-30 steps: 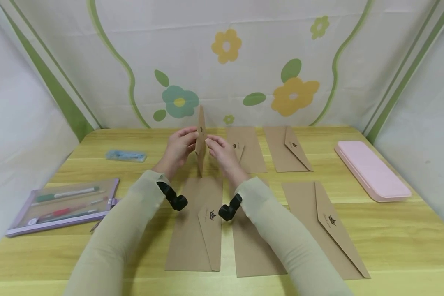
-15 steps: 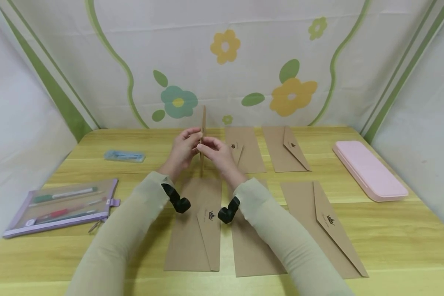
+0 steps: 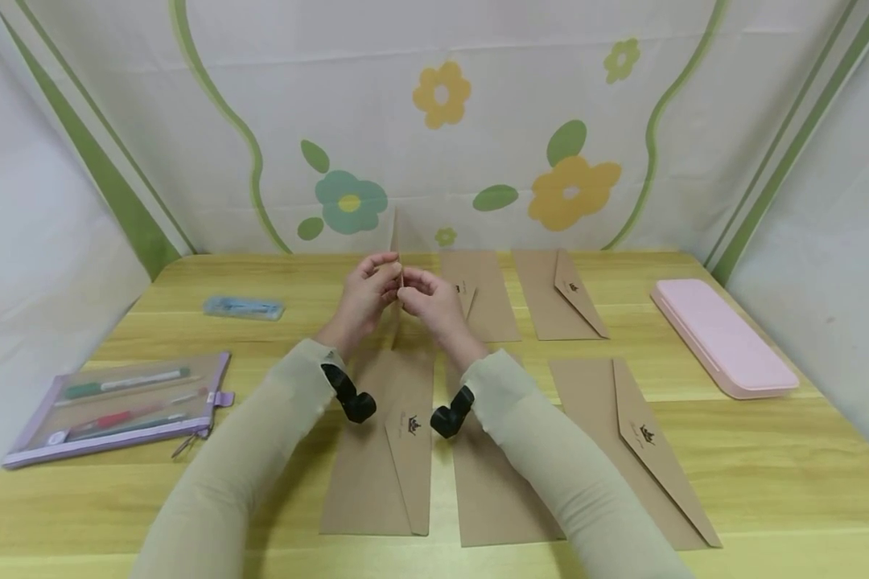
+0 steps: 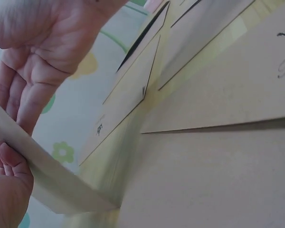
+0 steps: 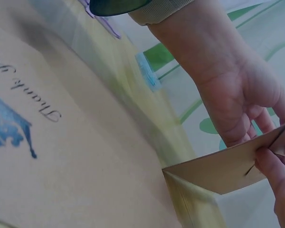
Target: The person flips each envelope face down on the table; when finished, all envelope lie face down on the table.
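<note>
Between my two hands, a brown kraft envelope [image 3: 395,233] stands on edge, seen nearly edge-on in the head view. My left hand [image 3: 362,301] pinches it from the left, thumb toward me. From the right, the curled fingers of my right hand [image 3: 438,310] pinch it near its middle. The right wrist view shows the envelope's face [image 5: 209,173] with a dark flap line by the fingertips. Its lower end comes down close to the table in the left wrist view. Below my hands lies a flat envelope [image 3: 376,458] with a crown print on its flap.
More kraft envelopes lie flat: one [image 3: 503,482] under the right forearm, one [image 3: 594,450] at front right, two [image 3: 492,305] [image 3: 543,297] at the back. A pink case [image 3: 727,334] sits far right. At left are a clear purple-edged pencil pouch [image 3: 220,354] and a blue packet [image 3: 243,307].
My right hand has moved left onto the upright envelope and now pinches it. The envelope has turned from slightly angled to nearly edge-on. My left hand keeps its hold.
</note>
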Demonstrator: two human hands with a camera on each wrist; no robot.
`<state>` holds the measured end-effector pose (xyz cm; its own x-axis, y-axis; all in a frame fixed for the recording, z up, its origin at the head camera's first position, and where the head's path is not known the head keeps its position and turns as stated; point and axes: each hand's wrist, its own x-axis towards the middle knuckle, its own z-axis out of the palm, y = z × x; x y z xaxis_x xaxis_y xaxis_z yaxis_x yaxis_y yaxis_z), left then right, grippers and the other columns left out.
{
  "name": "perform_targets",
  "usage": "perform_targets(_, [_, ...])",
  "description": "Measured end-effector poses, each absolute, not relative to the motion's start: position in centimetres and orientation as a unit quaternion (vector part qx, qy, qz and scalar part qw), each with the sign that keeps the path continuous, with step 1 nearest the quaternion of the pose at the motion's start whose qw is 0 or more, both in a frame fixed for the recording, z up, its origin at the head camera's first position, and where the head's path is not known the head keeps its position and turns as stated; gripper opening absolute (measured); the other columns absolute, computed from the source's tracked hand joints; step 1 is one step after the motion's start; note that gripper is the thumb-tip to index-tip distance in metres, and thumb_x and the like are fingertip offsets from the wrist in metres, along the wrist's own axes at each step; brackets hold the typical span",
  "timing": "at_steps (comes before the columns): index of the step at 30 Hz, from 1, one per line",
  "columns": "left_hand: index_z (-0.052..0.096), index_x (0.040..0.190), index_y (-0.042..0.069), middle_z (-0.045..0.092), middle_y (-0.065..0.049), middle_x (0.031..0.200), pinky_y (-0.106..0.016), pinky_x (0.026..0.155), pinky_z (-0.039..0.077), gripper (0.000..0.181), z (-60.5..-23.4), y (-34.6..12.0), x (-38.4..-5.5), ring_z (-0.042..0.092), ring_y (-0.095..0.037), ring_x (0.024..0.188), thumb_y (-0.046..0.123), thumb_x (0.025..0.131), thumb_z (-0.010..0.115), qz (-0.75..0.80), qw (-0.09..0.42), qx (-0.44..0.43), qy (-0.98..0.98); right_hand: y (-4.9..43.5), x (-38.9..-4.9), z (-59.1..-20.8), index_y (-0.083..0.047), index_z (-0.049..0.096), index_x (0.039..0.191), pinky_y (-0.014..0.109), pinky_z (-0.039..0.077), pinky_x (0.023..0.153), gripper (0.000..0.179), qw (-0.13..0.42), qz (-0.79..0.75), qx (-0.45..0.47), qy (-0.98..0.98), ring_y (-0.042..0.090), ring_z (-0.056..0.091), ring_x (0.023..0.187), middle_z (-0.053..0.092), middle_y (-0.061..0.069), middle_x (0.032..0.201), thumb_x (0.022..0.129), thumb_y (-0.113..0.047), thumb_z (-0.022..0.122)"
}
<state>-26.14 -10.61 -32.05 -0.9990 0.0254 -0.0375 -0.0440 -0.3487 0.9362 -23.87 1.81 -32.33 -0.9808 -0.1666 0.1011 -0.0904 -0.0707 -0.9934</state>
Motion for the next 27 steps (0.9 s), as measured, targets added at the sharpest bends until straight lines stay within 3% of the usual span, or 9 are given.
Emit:
perform_targets(5, [0.052,0.121,0.006,0.054,-0.002,0.092,-0.019,0.067,0.045,0.029,-32.3,-10.5,-26.2,0.055,-0.009,0.073,0.004,0.092,0.052,0.811,0.025,0.005,0.585,1.9,-23.6,-32.2,0.001,0.050,0.130,0.033,0.052,0.084,0.047,0.012,-0.731,-0.084,0.677,0.026,0.058,0.109,0.058,0.020,0.122,0.083,0.002,0.048])
perform_targets(9, [0.047,0.129,0.001,0.053,-0.002,0.090,-0.018,0.067,0.046,0.039,-32.7,-10.5,-26.3,0.053,-0.008,0.074,-0.001,0.091,0.052,0.783,0.018,0.018,0.621,2.0,-23.7,-32.5,0.003,0.052,0.128,0.026,0.053,0.076,0.046,-0.007,-0.740,-0.064,0.670,0.025,0.059,0.104,0.059,0.021,0.121,0.082,0.005,0.044])
perform_targets(13, [0.047,0.130,-0.001,0.051,0.000,0.089,-0.015,0.067,0.047,0.044,-33.0,-10.6,-26.4,0.052,-0.007,0.074,-0.006,0.086,0.054,0.751,0.005,0.021,0.660,2.2,-23.9,-32.9,0.004,0.052,0.127,0.019,0.050,0.068,0.047,-0.034,-0.747,-0.033,0.664,0.022,0.060,0.100,0.059,0.022,0.120,0.081,0.006,0.044])
perform_targets(18, [0.049,0.127,-0.002,0.050,0.000,0.092,-0.016,0.066,0.048,0.044,-33.4,-11.2,-26.3,0.051,-0.008,0.077,-0.007,0.084,0.055,0.758,-0.014,-0.002,0.652,2.4,-24.0,-33.0,0.003,0.049,0.130,0.016,0.049,0.069,0.049,-0.048,-0.753,-0.012,0.656,0.021,0.057,0.106,0.057,0.022,0.124,0.082,0.006,0.044])
perform_targets(21, [0.050,0.124,-0.004,0.050,-0.001,0.092,-0.016,0.064,0.046,0.041,-33.6,-11.7,-26.2,0.050,-0.008,0.077,-0.008,0.083,0.055,0.770,-0.047,-0.020,0.636,2.6,-23.9,-33.0,0.001,0.048,0.131,0.012,0.044,0.059,0.051,-0.047,-0.759,-0.006,0.650,0.014,0.058,0.094,0.056,0.020,0.125,0.081,0.007,0.044])
perform_targets(24, [0.052,0.120,-0.006,0.050,-0.002,0.092,-0.016,0.063,0.044,0.039,-33.8,-12.4,-26.2,0.049,-0.008,0.077,-0.009,0.081,0.054,0.776,-0.084,-0.044,0.624,2.8,-23.9,-33.0,-0.001,0.048,0.132,0.011,0.036,0.050,0.053,-0.049,-0.763,0.002,0.645,0.003,0.051,0.077,0.055,0.018,0.127,0.079,0.008,0.043])
perform_targets(27, [0.054,0.117,-0.006,0.050,-0.002,0.092,-0.017,0.066,0.043,0.035,-34.1,-13.2,-26.2,0.048,-0.007,0.080,-0.009,0.082,0.053,0.779,-0.104,-0.073,0.614,2.9,-23.9,-33.2,0.000,0.048,0.132,0.013,0.031,0.047,0.056,-0.050,-0.774,0.007,0.631,0.001,0.041,0.062,0.053,0.018,0.130,0.077,0.009,0.042])
